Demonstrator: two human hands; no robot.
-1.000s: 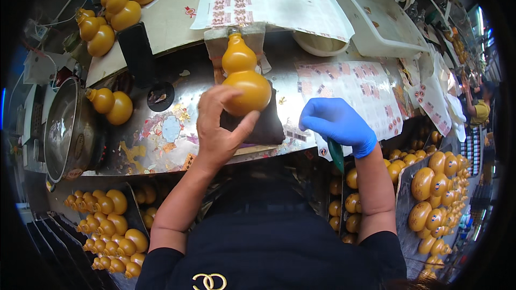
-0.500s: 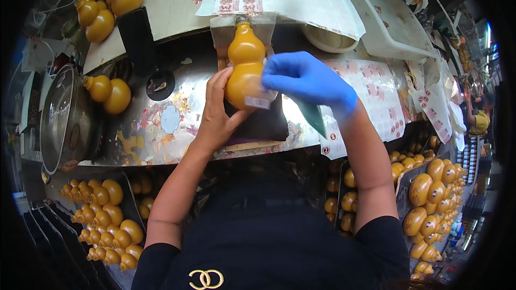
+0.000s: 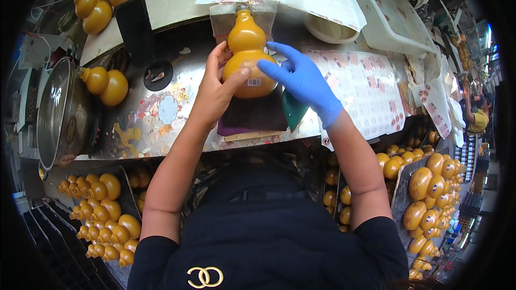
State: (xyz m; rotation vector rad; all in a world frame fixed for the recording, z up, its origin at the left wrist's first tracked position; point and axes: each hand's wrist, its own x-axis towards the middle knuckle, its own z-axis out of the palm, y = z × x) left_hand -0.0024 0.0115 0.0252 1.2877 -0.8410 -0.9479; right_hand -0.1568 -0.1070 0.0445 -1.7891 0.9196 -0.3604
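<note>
One gourd-shaped orange bottle (image 3: 246,56) in two hands: bare left (image 3: 215,94) clasping it; blue-gloved right (image 3: 301,78) flat against it.

Shiny orange-yellow gourd-shaped plastic bottle (image 3: 246,53) w/ a small white label. Right hand (image 3: 302,79) in a bright blue rubber glove. Dark purple-brown cloth pad (image 3: 252,115) under it. White paper sticker sheets (image 3: 371,88) w/ red print.
</note>
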